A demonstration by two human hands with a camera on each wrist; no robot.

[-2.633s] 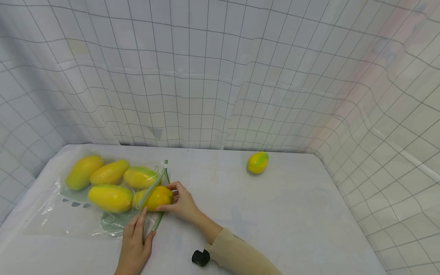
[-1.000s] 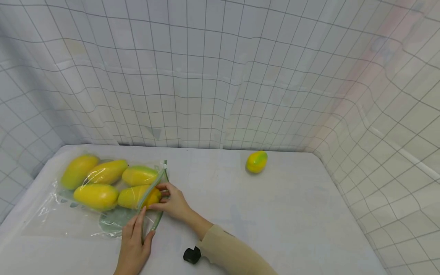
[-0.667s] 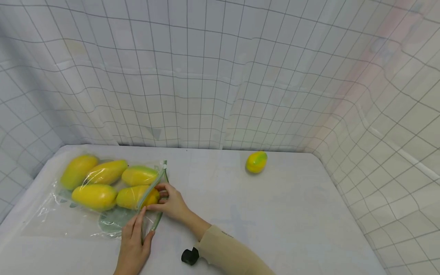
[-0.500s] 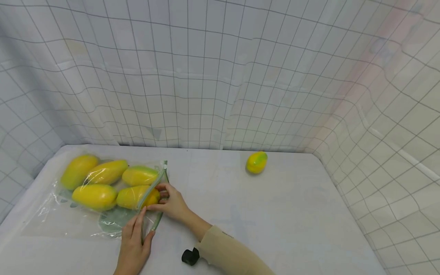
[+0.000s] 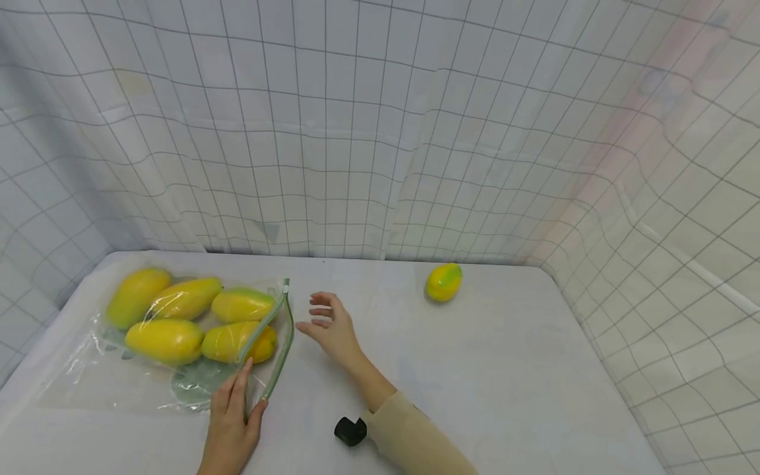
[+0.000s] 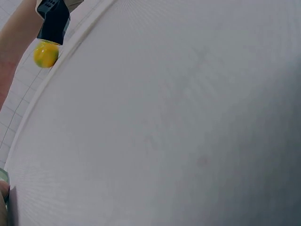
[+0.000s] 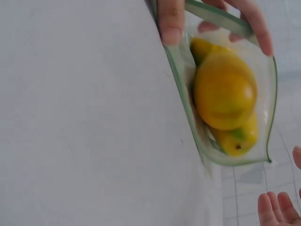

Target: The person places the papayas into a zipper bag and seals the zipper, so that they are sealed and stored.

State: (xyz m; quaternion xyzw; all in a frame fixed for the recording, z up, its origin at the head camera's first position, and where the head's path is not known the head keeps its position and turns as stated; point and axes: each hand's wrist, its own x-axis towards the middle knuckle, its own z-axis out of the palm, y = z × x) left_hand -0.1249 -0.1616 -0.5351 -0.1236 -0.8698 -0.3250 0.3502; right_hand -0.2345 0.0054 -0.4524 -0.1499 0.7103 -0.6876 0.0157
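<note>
Clear zip bag (image 5: 196,384): lies on the white bench (image 5: 505,369) toward eight o'clock, its green-edged mouth facing three o'clock with the two lips parted.
Bagged fruits (image 5: 166,342): five, yellow-green and mango-like, three in the far row and two in the near. The near one at the mouth shows its rounded end between the lips.
Left grip (image 5: 233,412): at seven o'clock from the mouth, grasping the bag's edge; the right wrist view shows the thumb on one lip and fingers at the other, spreading them.
Right grip (image 5: 337,330): released and holding nothing, fingers loosely curved, just beside the mouth at three o'clock and apart from it.
Loose fruit (image 5: 443,282): a single matching piece near the bench's far edge, a little past two o'clock from the right hand, untouched.
Bag filling: this looks like the pause between two fruits; the fifth seems placed, though close to the opening.
Reach for the last fruit: would likely call for the right hand to swing toward two o'clock and close around it, while the left holds the lips apart. The fruit at the mouth could slide out if the bag tips.
</note>
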